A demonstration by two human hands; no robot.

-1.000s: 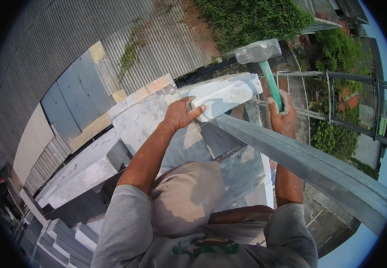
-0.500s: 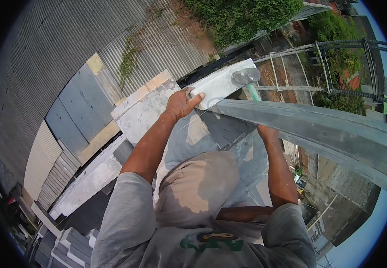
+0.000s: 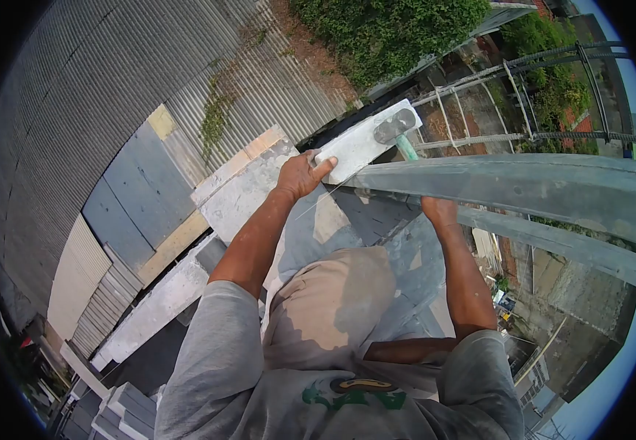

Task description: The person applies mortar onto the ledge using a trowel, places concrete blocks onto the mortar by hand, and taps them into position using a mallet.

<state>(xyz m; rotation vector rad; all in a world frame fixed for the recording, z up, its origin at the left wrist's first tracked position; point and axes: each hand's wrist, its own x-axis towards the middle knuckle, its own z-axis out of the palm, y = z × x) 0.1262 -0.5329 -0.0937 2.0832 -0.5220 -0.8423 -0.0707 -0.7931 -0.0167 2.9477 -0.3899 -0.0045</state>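
Note:
My left hand (image 3: pixel 305 174) grips the near-left end of a pale lightweight concrete block (image 3: pixel 358 149), thumb on its face and fingers bent over the edge. A rubber mallet (image 3: pixel 394 127) with a dark head and green handle is at the block's far-right end; whether it touches the block I cannot tell. Its handle runs behind a grey metal channel (image 3: pixel 509 183) toward my right hand (image 3: pixel 439 211), which is closed, its fingers partly hidden by the channel. A thin string (image 3: pixel 314 202) slants beneath the left hand. Laid blocks (image 3: pixel 241 183) form a wall top beside that hand.
Corrugated roofing (image 3: pixel 134 81) lies beyond the wall on the left. Steel reinforcing bars (image 3: pixel 523 99) extend to the upper right. The ground (image 3: pixel 545 308) is far below on the right. More pale blocks (image 3: pixel 123 411) are at the lower left.
The mallet head has shifted slightly along the block toward my left hand. My left hand keeps its place on the block. The whole view has turned a little.

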